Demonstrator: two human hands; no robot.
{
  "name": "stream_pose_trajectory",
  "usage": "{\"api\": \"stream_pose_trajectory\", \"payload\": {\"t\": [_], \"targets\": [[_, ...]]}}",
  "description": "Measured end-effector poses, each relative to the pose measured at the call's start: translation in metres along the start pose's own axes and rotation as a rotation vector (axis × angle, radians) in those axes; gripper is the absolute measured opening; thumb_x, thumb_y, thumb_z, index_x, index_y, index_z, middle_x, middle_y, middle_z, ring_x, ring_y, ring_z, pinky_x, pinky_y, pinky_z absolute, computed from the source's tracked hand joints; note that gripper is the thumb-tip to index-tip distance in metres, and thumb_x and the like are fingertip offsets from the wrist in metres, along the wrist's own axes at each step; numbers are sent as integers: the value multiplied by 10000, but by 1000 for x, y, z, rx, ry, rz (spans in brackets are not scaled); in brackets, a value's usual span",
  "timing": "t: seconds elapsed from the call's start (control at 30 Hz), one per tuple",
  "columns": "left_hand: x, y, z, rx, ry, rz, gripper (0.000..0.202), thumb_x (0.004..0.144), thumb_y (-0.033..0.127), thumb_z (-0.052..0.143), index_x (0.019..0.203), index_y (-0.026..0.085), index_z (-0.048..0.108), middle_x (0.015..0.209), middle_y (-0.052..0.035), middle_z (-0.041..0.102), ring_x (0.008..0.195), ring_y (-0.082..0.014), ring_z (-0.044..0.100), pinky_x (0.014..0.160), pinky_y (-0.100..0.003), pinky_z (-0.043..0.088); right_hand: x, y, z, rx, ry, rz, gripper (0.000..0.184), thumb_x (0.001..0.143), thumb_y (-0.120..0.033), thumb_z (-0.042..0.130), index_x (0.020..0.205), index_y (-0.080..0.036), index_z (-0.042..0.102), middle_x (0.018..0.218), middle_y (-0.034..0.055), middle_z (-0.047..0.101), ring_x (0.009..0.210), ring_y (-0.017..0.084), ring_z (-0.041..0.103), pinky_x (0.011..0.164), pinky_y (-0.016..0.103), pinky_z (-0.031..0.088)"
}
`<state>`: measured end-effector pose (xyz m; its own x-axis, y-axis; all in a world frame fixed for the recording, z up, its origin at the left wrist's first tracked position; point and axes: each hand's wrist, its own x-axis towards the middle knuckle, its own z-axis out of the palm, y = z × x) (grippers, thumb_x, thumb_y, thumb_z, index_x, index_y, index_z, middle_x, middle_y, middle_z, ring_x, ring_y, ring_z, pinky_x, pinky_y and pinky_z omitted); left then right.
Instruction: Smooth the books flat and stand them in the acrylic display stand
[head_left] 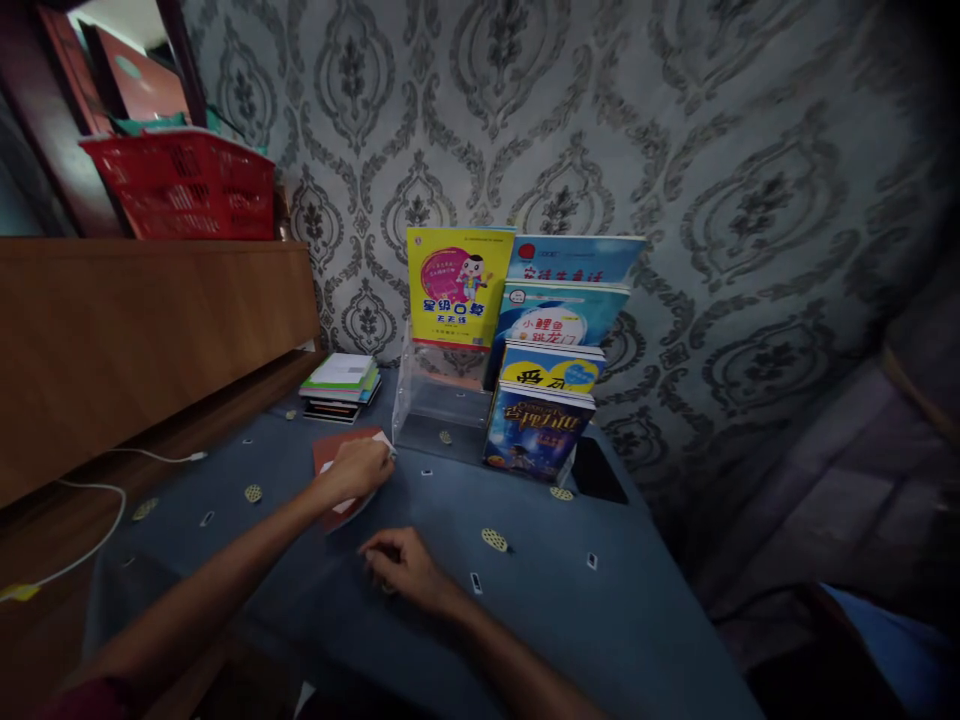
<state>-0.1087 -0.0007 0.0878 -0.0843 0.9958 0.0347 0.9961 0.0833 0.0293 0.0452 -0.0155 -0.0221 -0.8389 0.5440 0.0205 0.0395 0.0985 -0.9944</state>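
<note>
My left hand (363, 468) lies over a reddish-brown booklet (330, 450) with white paper showing on it. Its fingers are closed at the booklet's right edge, and the fingertips are partly hidden. Closer to me, my right hand (405, 568) rests low over the grey-blue tablecloth with its fingers curled in. Nothing shows in it, and it is apart from the booklet. Beyond both hands stands a clear plastic book rack (442, 405). A yellow book (459, 290) leans upright in its left column; several books, with a dark blue book (536, 440) in front, fill the right column.
A small stack of books (341, 385) lies at the table's far left. A flat black item (598, 470) sits right of the rack. The red basket (187, 185) stands on a wooden cabinet (150, 330) at left. A white cable (112, 510) runs beside the table. Patterned wallpaper is behind.
</note>
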Motion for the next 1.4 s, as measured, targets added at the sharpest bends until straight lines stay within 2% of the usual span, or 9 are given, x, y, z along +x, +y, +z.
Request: {"api": "stream_pose_trajectory", "payload": {"t": [0.13, 0.23, 0.5, 0.67, 0.77, 0.83, 1.03, 1.2, 1.4], "targets": [[-5, 22, 20, -152, 6, 116, 381, 1005, 377, 429, 923, 168, 738, 944, -110, 773, 904, -227, 726, 778, -281, 513, -3, -5, -1, 2, -15, -71, 368, 887, -499, 605, 839, -152, 717, 683, 9, 645, 545, 97, 561, 509, 204, 421], [0, 21, 35, -246, 7, 173, 377, 1038, 351, 382, 1027, 194, 725, 975, -45, 771, 902, -166, 708, 813, -232, 509, -4, -4, 0, -39, -23, -120, 396, 915, -523, 573, 865, -154, 710, 668, 4, 641, 506, 97, 570, 488, 201, 422], [4, -63, 68, -127, 133, -150, 301, 992, 246, 450, 1213, 175, 642, 1244, -154, 669, 1167, -297, 632, 965, -411, 489, -6, -1, 6, -264, 129, -213, 196, 915, -285, 586, 817, -167, 708, 626, -20, 628, 565, 122, 588, 589, 231, 458], [0, -77, 87, -85, 213, -186, 352, 1026, 289, 383, 1264, 205, 629, 1260, -130, 667, 1175, -280, 619, 973, -410, 488, -10, -1, 2, -801, 230, -441, 197, 883, -208, 688, 1075, -185, 726, 1057, 81, 741, 1008, 215, 652, 916, 329, 491], [-3, -74, 89, -52, 238, -183, 358, 1019, 324, 393, 1242, 208, 649, 1215, -130, 677, 1152, -292, 615, 931, -412, 496, -10, 2, -4, -992, 153, -428, 557, 827, -422, 812, 1296, -175, 640, 1315, 149, 648, 1215, 282, 565, 1053, 425, 436], [-7, -71, 87, -28, 245, -181, 354, 1011, 344, 410, 1217, 212, 666, 1177, -128, 684, 1123, -296, 616, 903, -404, 498, -10, 3, -9, -1060, 119, -392, 662, 828, -513, 797, 1360, -172, 600, 1374, 162, 611, 1249, 302, 535, 1084, 457, 407], [-18, -71, 82, -4, 246, -177, 323, 1010, 324, 401, 1051, 215, 703, 1101, -97, 709, 1043, -244, 645, 820, -311, 487, -11, -5, -29, -1131, 150, -321, 392, 892, -299, 732, 1253, -159, 669, 1264, 128, 668, 1204, 269, 548, 1047, 429, 409], [-17, -72, 81, -12, 228, -194, 309, 1004, 329, 408, 1002, 215, 695, 1070, -78, 734, 990, -235, 679, 754, -289, 480, -10, -10, -45, -1104, 143, -274, 322, 914, -280, 698, 1223, -190, 698, 1225, 101, 694, 1203, 263, 555, 1046, 428, 392], [-12, -70, 85, 5, 206, -114, 299, 994, 276, 401, 1125, 195, 658, 1193, -124, 694, 1152, -271, 620, 912, -358, 508, -6, -2, -49, -1077, 174, -318, 281, 952, -289, 653, 1206, -178, 701, 1183, 109, 690, 1153, 255, 559, 1006, 418, 407]]}}
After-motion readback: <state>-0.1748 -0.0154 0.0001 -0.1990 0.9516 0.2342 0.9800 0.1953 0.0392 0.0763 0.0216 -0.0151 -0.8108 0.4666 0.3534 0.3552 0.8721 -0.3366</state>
